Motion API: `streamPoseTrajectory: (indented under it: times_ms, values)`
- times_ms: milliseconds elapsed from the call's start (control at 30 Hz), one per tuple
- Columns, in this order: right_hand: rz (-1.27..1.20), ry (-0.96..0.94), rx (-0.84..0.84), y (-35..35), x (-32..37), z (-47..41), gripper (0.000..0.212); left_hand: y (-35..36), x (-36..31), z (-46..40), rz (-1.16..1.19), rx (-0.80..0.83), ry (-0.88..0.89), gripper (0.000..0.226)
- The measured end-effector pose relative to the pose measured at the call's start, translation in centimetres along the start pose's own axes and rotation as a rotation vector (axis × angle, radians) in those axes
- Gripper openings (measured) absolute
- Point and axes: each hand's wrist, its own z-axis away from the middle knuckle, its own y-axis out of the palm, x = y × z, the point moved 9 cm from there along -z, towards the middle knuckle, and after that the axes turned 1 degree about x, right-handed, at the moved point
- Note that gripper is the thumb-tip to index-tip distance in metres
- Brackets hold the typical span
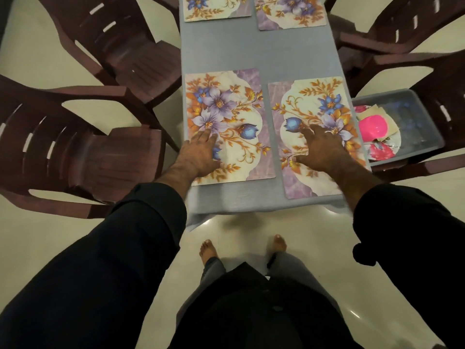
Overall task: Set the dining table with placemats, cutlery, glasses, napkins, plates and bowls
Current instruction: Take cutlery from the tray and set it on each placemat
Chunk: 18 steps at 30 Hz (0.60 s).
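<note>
Two floral placemats lie side by side at the near end of the table (261, 54), which has a grey-blue cloth. My left hand (201, 153) lies flat with straight fingers on the near left placemat (239, 102). My right hand (318, 147) presses with spread fingers on the near right placemat (297, 182), which sits slightly askew. Two more floral placemats lie at the far end, a far left placemat (216, 8) and a far right placemat (289, 13). Neither hand holds anything.
Dark brown plastic chairs (113, 157) stand on both sides of the table. On the right chair sits a grey tub (427, 122) holding flowered plates, a pink bowl (372, 129) and napkins. My bare feet stand on the pale floor at the table's near edge.
</note>
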Motion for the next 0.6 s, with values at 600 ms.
streamPoseTrajectory:
  times_ms: [600]
  values:
    - [-0.234,-0.149,0.024,7.4,-21.8,-7.0,0.095,5.3,-22.8,-9.1,-0.046,0.132,-0.105,0.111]
